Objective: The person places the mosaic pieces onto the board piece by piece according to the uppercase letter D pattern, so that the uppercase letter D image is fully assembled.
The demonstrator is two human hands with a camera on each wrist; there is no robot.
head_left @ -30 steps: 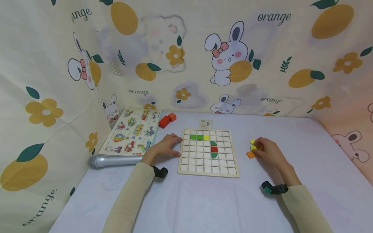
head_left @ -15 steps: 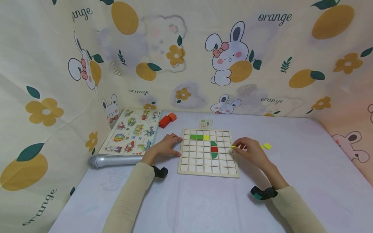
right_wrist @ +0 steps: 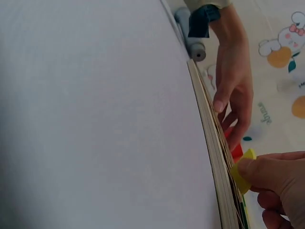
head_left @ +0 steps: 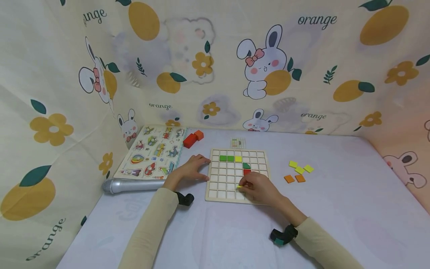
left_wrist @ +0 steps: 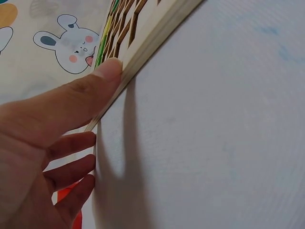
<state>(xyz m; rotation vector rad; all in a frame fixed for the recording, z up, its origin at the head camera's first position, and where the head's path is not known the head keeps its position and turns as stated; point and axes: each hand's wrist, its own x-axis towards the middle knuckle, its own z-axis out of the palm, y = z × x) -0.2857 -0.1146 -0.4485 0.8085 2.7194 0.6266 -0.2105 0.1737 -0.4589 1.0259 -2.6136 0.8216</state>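
Note:
My right hand (head_left: pixel 260 188) pinches a small yellow tile (right_wrist: pixel 244 169) between thumb and finger, low over the near half of a wooden grid board (head_left: pixel 217 180). Along the board's left edge, my left hand (head_left: pixel 190 169) rests with thumb and fingertips against the rim; the left wrist view shows the thumb (left_wrist: pixel 109 71) on that edge. Two green tiles (head_left: pixel 226 158) and a yellow tile (head_left: pixel 238 159) sit in a row of the grid. A curved green piece (head_left: pixel 246 165) lies just above a red tile (head_left: pixel 247 172), and my right hand covers the squares below.
Right of the board lie several loose yellow tiles (head_left: pixel 299 170) and two orange tiles (head_left: pixel 300 178). A small pattern card (head_left: pixel 238 142) is behind the board. At left are a picture board (head_left: pixel 158 150), a silver microphone (head_left: pixel 141 185), a red block (head_left: pixel 189 141) and an orange block (head_left: pixel 199 135).
My right hand has picked up a yellow tile from the loose pieces at right and carried it left over the near part of the board. My left hand has stayed put.

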